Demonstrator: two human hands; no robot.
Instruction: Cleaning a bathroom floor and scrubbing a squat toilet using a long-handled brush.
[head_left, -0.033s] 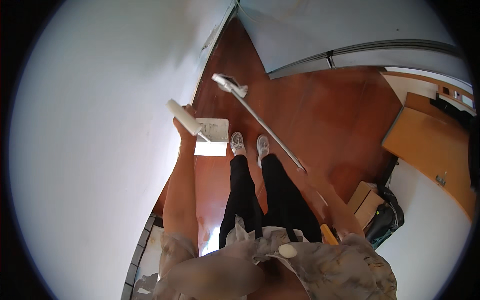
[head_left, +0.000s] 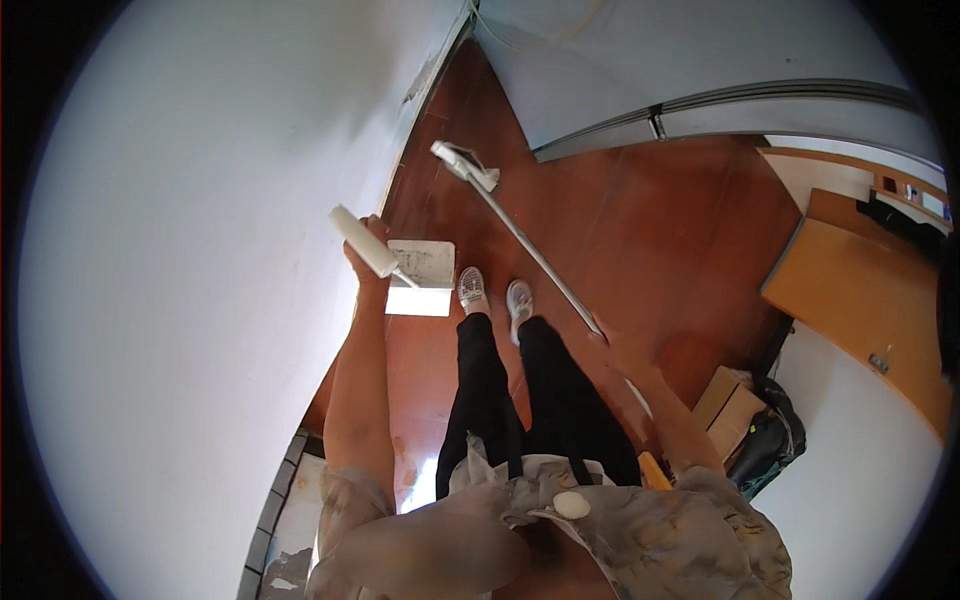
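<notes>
My left hand [head_left: 369, 250] is closed round the thick white handle of a long-handled dustpan, beside the pale wall. The dustpan's white pan [head_left: 421, 263], dark-speckled inside, appears low near the floor, left of my feet. Out to the right, my right hand [head_left: 601, 340] is closed on the metal pole of a long-poled floor-cleaning tool [head_left: 530, 248]. The pole slants forward and left to a white head with pale material beside it. I cannot tell whether that tool is a broom or a mop.
Reddish-brown floor [head_left: 660, 220] surrounds my pale shoes [head_left: 471, 287]. A wall [head_left: 200, 240] runs close along my left. Ahead is a pale panel [head_left: 620, 60] with a metal rail. To the right are a wooden cabinet [head_left: 850, 270], a cardboard box [head_left: 727, 410] and a dark bag [head_left: 772, 432].
The floor tool's head has shifted slightly to the right and away. My right shoe sits slightly further left and nearer. Both hands keep their holds.
</notes>
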